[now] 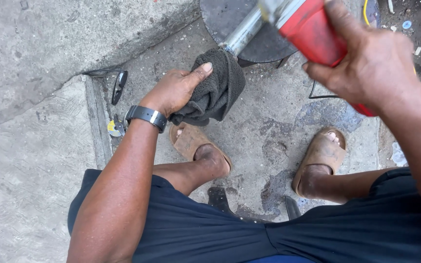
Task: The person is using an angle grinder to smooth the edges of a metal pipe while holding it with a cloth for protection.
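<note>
My left hand (176, 90) grips a dark grey cloth (215, 92), wrapped around the lower end of a shiny metal rod (242, 34). That rod runs up into a red cylindrical part (310, 31), which my right hand (371, 63) holds from the right side at the top of the view. A black watch (146, 116) sits on my left wrist. I am seated, knees apart, in dark shorts with brown sandals (191, 141) on both feet.
A dark round metal plate (220, 19) lies on the concrete ground behind the rod. Sunglasses (118, 85) and a small yellow-labelled disc (114, 127) lie at the left by a raised concrete edge. A thin black wire (317, 95) lies near my right foot.
</note>
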